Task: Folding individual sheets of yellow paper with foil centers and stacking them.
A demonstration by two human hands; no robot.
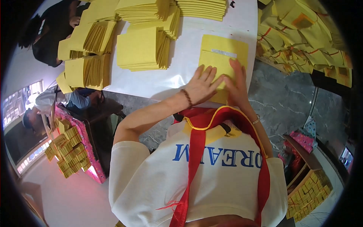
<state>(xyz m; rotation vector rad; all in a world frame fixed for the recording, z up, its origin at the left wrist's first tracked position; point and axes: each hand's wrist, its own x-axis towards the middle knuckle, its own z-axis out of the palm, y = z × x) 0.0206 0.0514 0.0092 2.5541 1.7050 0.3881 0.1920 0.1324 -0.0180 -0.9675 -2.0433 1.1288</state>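
A yellow paper sheet [224,44], seemingly folded or layered, lies at the right part of the white table, with a narrow silvery strip [224,52] across its upper part. My left hand [206,84] rests on its lower left side, palm down and fingers spread. On the sheet's right side lies my right hand [237,83], fingers stretched out and one tip close to the strip's right end. The two hands meet or overlap near the middle. The sheet's near end runs under my hands toward my red apron [210,117].
Left of the sheet stand piles of folded yellow paper [138,49], with more piles [85,72] along the white table's [181,81] left edge. Banded yellow bundles [287,38] heap up at the right. A person in dark clothes [53,30] is at the far left.
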